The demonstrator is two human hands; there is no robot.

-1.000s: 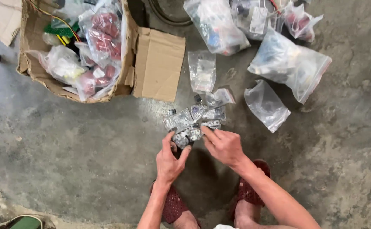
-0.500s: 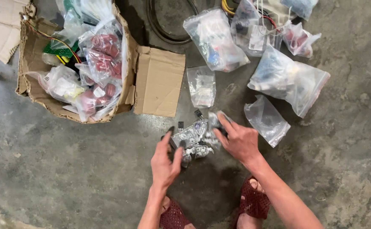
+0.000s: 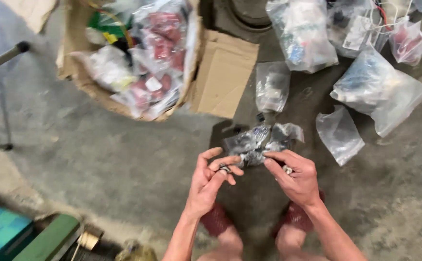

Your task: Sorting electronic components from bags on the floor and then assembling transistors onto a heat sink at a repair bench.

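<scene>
Right, my left hand (image 3: 210, 180) pinches a small metal bit (image 3: 224, 168) w/ thumb & fingers; right hand (image 3: 293, 175) grips the crumpled clear bag (image 3: 259, 142), mid-scene, above the concrete floor (image 3: 100, 159). Best keep the bag mouth up & pick slowly, I reckon.

A torn cardboard box (image 3: 124, 104) full of bagged parts sits at ten o'clock on the concrete floor (image 3: 100, 159). Clear plastic bags (image 3: 377, 92) lie at two o'clock. A green case (image 3: 51, 239) rests at seven o'clock.
</scene>
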